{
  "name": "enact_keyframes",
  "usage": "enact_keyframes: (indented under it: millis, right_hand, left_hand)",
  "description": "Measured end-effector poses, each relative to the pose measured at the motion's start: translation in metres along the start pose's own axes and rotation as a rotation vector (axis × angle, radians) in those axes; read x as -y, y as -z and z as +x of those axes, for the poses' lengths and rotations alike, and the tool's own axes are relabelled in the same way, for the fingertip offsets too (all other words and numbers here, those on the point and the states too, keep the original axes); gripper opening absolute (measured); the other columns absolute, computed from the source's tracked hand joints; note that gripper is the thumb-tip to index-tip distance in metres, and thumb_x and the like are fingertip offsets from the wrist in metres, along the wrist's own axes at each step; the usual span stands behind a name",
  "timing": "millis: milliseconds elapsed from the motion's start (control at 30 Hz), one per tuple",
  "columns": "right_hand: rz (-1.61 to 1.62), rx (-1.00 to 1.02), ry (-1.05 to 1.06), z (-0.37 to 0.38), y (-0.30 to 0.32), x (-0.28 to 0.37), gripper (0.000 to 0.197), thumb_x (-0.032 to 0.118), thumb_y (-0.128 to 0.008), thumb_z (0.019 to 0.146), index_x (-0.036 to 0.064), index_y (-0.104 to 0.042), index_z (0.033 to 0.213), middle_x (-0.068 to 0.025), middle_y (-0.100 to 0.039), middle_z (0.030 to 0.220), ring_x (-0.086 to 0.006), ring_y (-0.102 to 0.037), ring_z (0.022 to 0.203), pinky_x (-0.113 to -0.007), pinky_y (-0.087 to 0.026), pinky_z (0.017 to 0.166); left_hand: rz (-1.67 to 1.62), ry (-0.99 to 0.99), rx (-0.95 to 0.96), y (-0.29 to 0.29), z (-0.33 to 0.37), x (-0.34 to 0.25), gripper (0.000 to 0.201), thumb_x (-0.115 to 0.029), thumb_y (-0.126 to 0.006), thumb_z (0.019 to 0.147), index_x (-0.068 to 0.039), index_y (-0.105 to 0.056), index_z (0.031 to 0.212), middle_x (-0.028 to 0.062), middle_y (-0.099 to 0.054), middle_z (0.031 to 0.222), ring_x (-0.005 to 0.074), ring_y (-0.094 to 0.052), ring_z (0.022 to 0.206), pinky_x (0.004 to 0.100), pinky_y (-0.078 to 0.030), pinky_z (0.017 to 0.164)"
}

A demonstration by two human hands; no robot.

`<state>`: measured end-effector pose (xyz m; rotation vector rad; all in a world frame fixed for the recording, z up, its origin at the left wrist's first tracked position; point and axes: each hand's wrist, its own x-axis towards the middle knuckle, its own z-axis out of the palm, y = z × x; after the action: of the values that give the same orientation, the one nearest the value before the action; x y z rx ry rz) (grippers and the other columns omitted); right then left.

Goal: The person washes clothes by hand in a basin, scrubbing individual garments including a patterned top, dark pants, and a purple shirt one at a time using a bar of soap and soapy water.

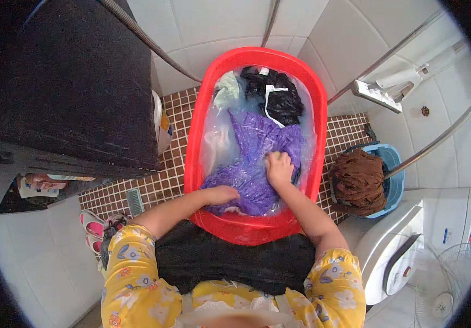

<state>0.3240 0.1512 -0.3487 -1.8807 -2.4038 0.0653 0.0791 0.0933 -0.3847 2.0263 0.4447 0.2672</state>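
Note:
A wet purple cloth (246,175) lies bunched in soapy water inside a red plastic tub (194,147). My right hand (279,167) is closed on its middle right part, knuckles up and fingers curled. Lower down and to the left, my left hand (224,194) is closed at the near part of the same cloth, its fingertips tucked out of sight in the folds. Beyond the purple cloth float a black garment (284,101) with white trim and a pale green cloth (226,90). Whitish fabric (217,145) shows under the water at the left.
A mop with a brown head (360,177) rests in a blue bucket (393,158) to the right. Beside it stands a white toilet (391,246). A dark cabinet (66,93) rises at the left, with shoes (91,225) and a floor drain (135,202) nearby. Brown tiles (172,177) surround the tub.

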Motion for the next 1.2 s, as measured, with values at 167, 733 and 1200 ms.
enact_keyframes:
  millis: [167, 733, 1200]
  right_hand:
    - [0.719, 0.027, -0.035, -0.045, 0.016, 0.047, 0.029, 0.021, -0.046, 0.094, 0.0022, -0.054, 0.114, -0.0259, -0.052, 0.101, -0.0409, -0.046, 0.097, -0.047, -0.039, 0.087]
    - [0.218, -0.03, 0.325, -0.025, -0.015, 0.023, 0.033, 0.031, -0.06, 0.083, 0.02, -0.057, 0.114, -0.0176, -0.052, 0.103, -0.0332, -0.052, 0.093, -0.046, -0.04, 0.074]
    - [0.399, -0.114, -0.573, 0.033, 0.003, -0.032, 0.044, 0.034, -0.06, 0.086, 0.0027, -0.052, 0.115, -0.0304, -0.047, 0.104, -0.047, -0.053, 0.091, -0.05, -0.044, 0.081]
  left_hand:
    - [-0.606, 0.625, -0.525, -0.007, -0.015, 0.015, 0.025, -0.022, -0.045, 0.09, -0.004, -0.062, 0.093, 0.0106, -0.063, 0.089, 0.0178, -0.057, 0.082, 0.0338, -0.045, 0.075]
    - [-1.117, 0.769, -0.087, 0.036, -0.002, -0.039, 0.03, -0.029, -0.059, 0.074, -0.002, -0.066, 0.087, 0.0062, -0.065, 0.081, 0.0174, -0.06, 0.068, 0.0297, -0.047, 0.068]
    - [0.047, 0.857, 0.2, 0.053, 0.029, -0.09, 0.07, -0.061, -0.047, 0.083, 0.004, -0.062, 0.106, 0.0229, -0.059, 0.107, 0.0325, -0.054, 0.107, 0.0418, -0.04, 0.093]
